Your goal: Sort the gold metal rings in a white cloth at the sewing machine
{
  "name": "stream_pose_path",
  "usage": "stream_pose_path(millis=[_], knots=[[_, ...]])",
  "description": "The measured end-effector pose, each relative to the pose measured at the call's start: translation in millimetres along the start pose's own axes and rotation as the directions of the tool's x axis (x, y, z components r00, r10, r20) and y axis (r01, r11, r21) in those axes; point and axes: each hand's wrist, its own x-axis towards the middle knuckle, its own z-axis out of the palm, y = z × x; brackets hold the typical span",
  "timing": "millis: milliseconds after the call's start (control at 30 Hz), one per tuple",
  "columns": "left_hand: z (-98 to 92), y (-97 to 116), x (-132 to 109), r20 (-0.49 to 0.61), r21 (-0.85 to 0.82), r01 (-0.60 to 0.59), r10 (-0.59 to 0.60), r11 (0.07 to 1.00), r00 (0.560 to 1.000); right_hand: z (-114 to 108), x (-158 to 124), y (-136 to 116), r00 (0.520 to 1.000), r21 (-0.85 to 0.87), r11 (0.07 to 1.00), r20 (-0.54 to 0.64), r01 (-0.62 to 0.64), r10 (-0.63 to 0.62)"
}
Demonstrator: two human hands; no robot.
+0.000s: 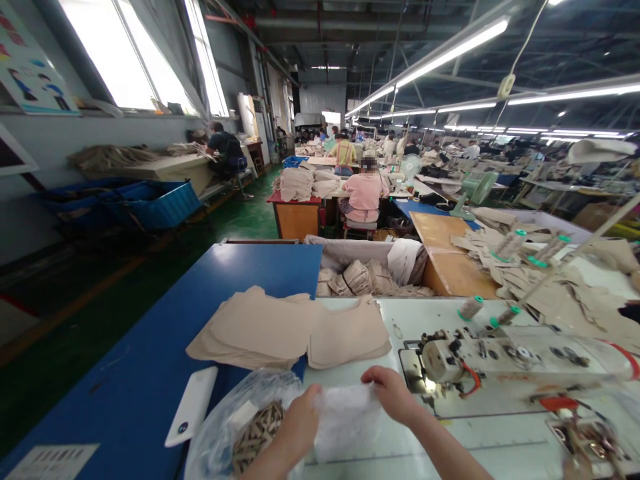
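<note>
A thin, whitish, see-through sheet (347, 420) is stretched between my two hands above the pale sewing table; it is blurred, so I cannot tell if it is plastic or cloth. My left hand (303, 420) pinches its left edge, and my right hand (390, 393) grips its upper right corner. Beside my left forearm stands a clear plastic bag (215, 427) full of small beige fabric strips (260, 433). Just beyond my hands lie two stacks of beige cut fabric, a left stack (255, 327) and a right stack (347, 333).
A sewing machine (500, 367) stands right of my hands, with thread cones (470, 308) behind it. On the blue table (165, 333) lies a white phone (193, 407). A cloth-lined bin (370, 250) holds beige bundles beyond the table. A person in pink (364, 197) sits farther off.
</note>
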Motion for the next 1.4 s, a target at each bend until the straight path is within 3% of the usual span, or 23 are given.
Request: stream_pose_path(millis=[333,533,733,800,933,1133,1400], knots=[[-15.0,-8.9,24.2,0.051,-0.159,-0.046,0.055,0.986,0.997,-2.7,21.2,4.5,0.993,0.103,0.994,0.116,-0.04,0.028],[-10.9,-8.5,27.6,-0.054,-0.168,-0.059,0.051,0.984,0.997,-4.3,22.9,-2.4,0.997,-0.068,0.997,0.066,0.046,-0.041],[-2.6,-8.5,30.9,-0.105,-0.166,-0.04,0.022,0.985,0.994,11.8,18.7,-27.8,0.985,-0.254,0.952,0.077,0.17,-0.155],[-0.6,-8.5,31.2,-0.115,-0.171,-0.032,0.013,0.985,0.993,17.9,15.8,-33.9,0.951,-0.286,0.908,0.144,0.305,-0.274],[-1.6,-8.0,29.9,-0.145,-0.16,-0.027,0.004,0.987,0.989,19.7,16.1,-38.8,0.827,-0.253,0.797,0.307,0.548,-0.471],[-12.2,-3.0,31.9,-0.157,-0.113,-0.039,0.021,0.993,0.987,6.0,35.9,-47.4,0.771,-0.312,0.755,0.514,0.577,-0.377],[-28.0,5.4,52.7,-0.242,-0.09,0.014,-0.035,0.996,0.97,17.6,84.3,-56.5,0.809,-0.439,0.733,0.529,0.519,-0.256]])
